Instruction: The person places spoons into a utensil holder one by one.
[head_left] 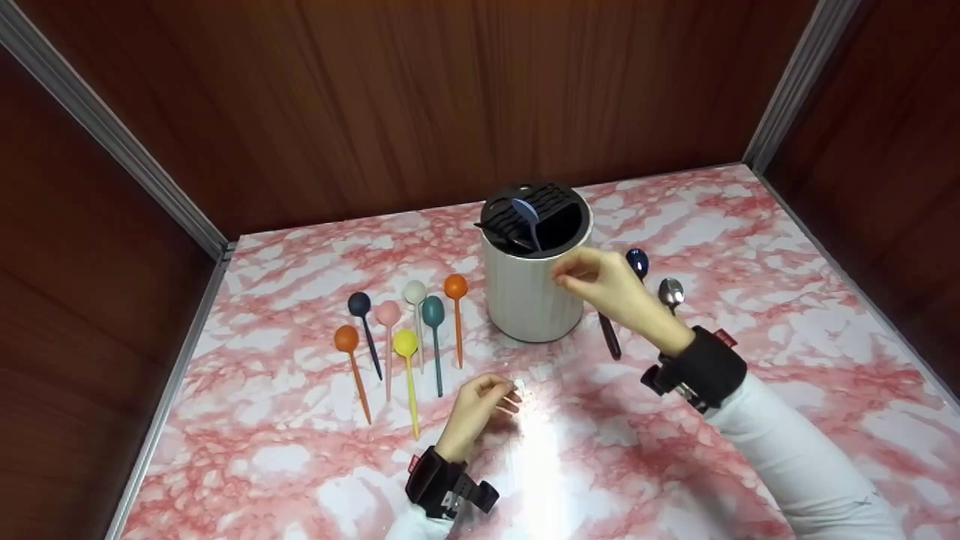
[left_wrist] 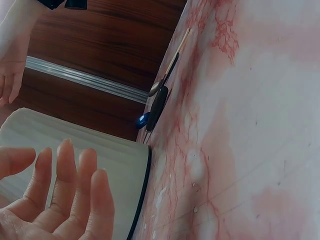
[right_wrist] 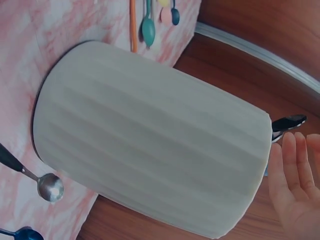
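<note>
A white ribbed utensil holder (head_left: 532, 300) with a black slotted top stands toward the back of the table. In its larger opening a lavender-blue spoon (head_left: 526, 212) leans bowl up, and a black utensil tip (right_wrist: 289, 122) pokes out at the side. My right hand (head_left: 611, 285) hovers by the holder's front right rim, fingers loosely bent and nothing between them. Above the table in front of the holder, my left hand (head_left: 480, 409) hangs with relaxed, parted fingers, holding nothing. A yellow spoon (head_left: 406, 343) and a teal spoon (head_left: 433, 311) lie to its left.
Left of the holder also lie two orange spoons (head_left: 455, 286), a navy spoon (head_left: 359, 304), a pink spoon (head_left: 388, 313) and a whitish spoon (head_left: 415, 292). On the right are a shiny blue spoon (head_left: 637, 261), a metal spoon (head_left: 671, 291) and a dark handle (head_left: 610, 336). Wooden walls enclose the marbled table.
</note>
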